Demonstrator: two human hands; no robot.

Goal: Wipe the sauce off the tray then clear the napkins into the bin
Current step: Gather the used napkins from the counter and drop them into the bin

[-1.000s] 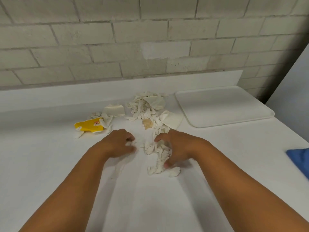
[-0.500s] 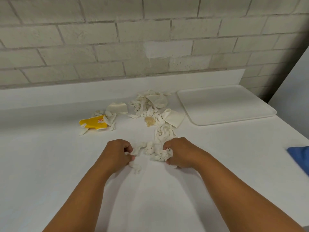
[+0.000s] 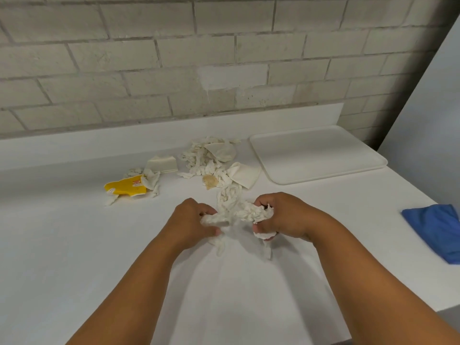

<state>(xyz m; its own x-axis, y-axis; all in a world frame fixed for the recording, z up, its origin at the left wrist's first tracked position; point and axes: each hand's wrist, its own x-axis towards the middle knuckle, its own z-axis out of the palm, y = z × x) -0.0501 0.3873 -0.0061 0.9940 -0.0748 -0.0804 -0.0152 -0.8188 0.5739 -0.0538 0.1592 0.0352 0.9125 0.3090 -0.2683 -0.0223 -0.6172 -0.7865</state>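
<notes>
My right hand (image 3: pixel 283 216) grips a bunch of crumpled white napkin pieces (image 3: pixel 251 212) at the middle of the white counter. My left hand (image 3: pixel 191 220) holds more napkin scraps (image 3: pixel 211 219) just left of it, and some shreds hang below both hands. A strip of twisted napkin (image 3: pixel 229 194) runs from my hands back to a larger pile of torn napkins (image 3: pixel 206 158), one piece stained brown (image 3: pixel 210 181). The white tray (image 3: pixel 316 153) lies at the back right with no sauce visible on it. No bin is in view.
A yellow sauce packet (image 3: pixel 124 188) with napkin bits lies at the left. Folded napkins (image 3: pixel 161 164) sit behind it. A blue cloth (image 3: pixel 435 227) lies near the counter's right edge. A brick wall (image 3: pixel 174 58) backs the counter.
Both hands have gathered the loose napkin scraps from the counter into their grips and drawn closer together, lifting the bunch slightly.
</notes>
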